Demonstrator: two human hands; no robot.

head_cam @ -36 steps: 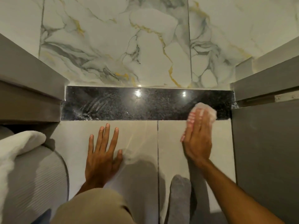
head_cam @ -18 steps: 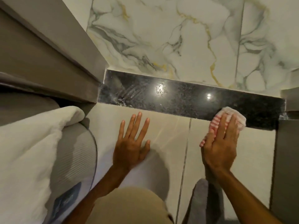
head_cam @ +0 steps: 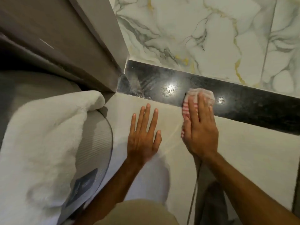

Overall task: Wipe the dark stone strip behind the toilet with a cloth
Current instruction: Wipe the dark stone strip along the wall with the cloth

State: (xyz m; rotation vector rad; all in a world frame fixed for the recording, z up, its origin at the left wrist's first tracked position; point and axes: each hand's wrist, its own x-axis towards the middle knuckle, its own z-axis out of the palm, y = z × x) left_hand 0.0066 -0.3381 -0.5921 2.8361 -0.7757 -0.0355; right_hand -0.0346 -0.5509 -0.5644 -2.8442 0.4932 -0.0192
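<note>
My right hand [head_cam: 200,127] lies flat, fingers extended and together, pressing one red-and-white striped cloth [head_cam: 201,99] against the wall; the cloth is bunched under my fingertips and palm rather than gripped in a fist. Its upper part sits on the one dark stone strip [head_cam: 253,111], its lower edge trailing onto the pale tile beneath. The strip runs from the corner beyond my left hand, under the cloth, and on past my right hand to the frame edge. Two bright light reflections show on it, one on each side of the cloth. Streaky smears mark the strip's end nearest the corner.

My left hand [head_cam: 143,135] is open and empty, five fingers spread, palm flat on the pale tile [head_cam: 243,153] just below the strip and close beside my right hand. One vertical grout joint runs down from under my right wrist.

Above the strip is veined marble wall [head_cam: 203,33]. Beyond my left hand, one white towel [head_cam: 48,135] drapes over a ribbed grey object [head_cam: 95,143], beneath a grey cabinet [head_cam: 65,38].
</note>
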